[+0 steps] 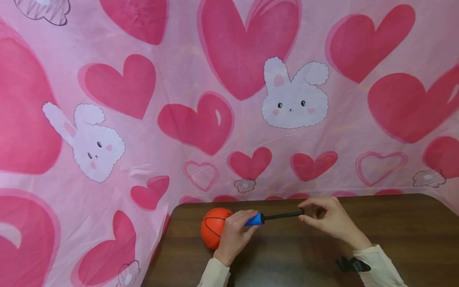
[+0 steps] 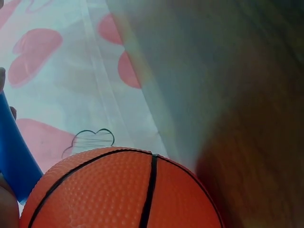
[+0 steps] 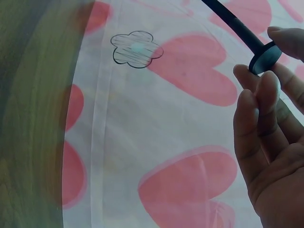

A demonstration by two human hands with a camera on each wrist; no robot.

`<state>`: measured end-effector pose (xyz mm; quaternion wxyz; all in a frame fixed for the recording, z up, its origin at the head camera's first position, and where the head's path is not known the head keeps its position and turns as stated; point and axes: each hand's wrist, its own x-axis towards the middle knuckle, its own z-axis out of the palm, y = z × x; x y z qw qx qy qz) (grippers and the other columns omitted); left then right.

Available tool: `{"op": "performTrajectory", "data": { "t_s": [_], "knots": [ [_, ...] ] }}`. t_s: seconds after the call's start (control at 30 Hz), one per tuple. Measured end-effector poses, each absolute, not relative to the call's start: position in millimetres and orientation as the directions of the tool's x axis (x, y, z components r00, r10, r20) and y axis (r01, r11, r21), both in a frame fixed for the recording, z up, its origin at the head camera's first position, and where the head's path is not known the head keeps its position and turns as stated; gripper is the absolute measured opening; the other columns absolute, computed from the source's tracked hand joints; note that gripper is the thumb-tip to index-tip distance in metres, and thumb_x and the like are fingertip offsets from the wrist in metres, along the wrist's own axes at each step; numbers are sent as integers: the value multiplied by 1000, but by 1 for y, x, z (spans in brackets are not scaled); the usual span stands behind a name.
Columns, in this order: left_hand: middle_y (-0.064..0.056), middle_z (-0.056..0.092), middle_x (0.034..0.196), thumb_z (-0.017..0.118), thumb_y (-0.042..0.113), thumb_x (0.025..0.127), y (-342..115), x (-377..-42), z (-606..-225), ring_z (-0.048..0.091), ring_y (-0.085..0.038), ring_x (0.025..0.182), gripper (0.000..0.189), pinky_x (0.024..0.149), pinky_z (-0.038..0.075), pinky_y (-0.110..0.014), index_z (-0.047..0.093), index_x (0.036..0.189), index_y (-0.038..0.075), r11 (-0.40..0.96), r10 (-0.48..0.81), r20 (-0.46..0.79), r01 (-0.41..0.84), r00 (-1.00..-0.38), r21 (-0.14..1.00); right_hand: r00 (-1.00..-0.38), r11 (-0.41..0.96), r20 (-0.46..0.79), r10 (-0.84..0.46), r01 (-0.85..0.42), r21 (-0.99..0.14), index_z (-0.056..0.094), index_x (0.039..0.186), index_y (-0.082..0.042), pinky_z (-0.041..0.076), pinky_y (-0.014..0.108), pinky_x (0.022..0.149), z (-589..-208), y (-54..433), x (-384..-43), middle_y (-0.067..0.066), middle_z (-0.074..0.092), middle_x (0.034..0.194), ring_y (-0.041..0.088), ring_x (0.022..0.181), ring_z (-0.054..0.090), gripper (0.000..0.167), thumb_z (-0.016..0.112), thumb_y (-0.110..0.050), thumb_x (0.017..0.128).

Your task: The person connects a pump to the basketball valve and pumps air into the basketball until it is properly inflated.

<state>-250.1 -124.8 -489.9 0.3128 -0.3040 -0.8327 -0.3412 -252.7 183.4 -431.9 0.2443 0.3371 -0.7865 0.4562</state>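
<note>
A small hand pump with a blue barrel (image 1: 255, 219) and a black rod (image 1: 283, 215) lies across the space between the two hands, its rod drawn well out. My left hand (image 1: 234, 235) grips the blue barrel, whose lower part is hidden by the fingers. At the rod's far end my right hand (image 1: 331, 219) pinches the round black handle (image 3: 266, 58) between thumb and fingers. An orange ball with black basketball lines (image 1: 212, 229) is right beside the left hand, partly covered by it. In the left wrist view the ball (image 2: 118, 190) overlaps the barrel's end.
The dark wooden table (image 1: 287, 255) has rounded back corners. Behind it and to its left hangs a pink cloth (image 1: 247, 131) with hearts and rabbits. A black device (image 1: 353, 264) is strapped at the right wrist, by the light sleeve (image 1: 378, 265).
</note>
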Motion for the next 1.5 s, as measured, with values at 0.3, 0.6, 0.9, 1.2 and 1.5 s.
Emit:
{"op": "performTrajectory", "data": {
  "t_s": [0.3,0.6,0.9,1.2,1.5],
  "knots": [
    [-3,80,118,92,10,78,-120,-248,-493,78,-18,105,49,93,64,-37,77,124,14,582,286,755,733,-589,352,-623,291,723,-297,-781,-553,81,98,-14,41,14,45,-440,169,-254,-6,71,71,-3,54,49,35,91,5,70],
    [-3,81,112,92,13,78,-111,-243,-491,78,-17,102,43,92,64,-31,78,119,12,589,326,799,769,-505,247,-582,197,747,-321,-813,-548,83,102,-15,44,12,47,-465,131,-252,3,80,86,-2,57,51,36,89,4,73],
    [-1,81,114,91,15,80,-106,-241,-492,77,-15,104,45,95,63,-31,78,123,13,607,368,765,760,-528,233,-578,209,752,-318,-816,-539,82,100,-11,40,12,45,-472,127,-254,5,78,82,-3,53,45,32,91,2,72],
    [0,81,112,95,13,74,-104,-241,-492,77,-12,101,49,95,63,-29,79,121,14,648,395,773,747,-496,149,-648,294,682,-338,-761,-578,82,98,-14,43,13,46,-471,132,-253,2,80,83,-6,53,46,28,93,-6,73],
    [1,81,112,95,12,74,-106,-243,-493,77,-11,100,47,95,63,-30,79,119,14,635,411,776,761,-479,133,-638,320,665,-388,-770,-552,81,95,-19,42,11,45,-464,135,-251,-6,77,79,-8,53,45,29,94,-6,72]
  ]
}}
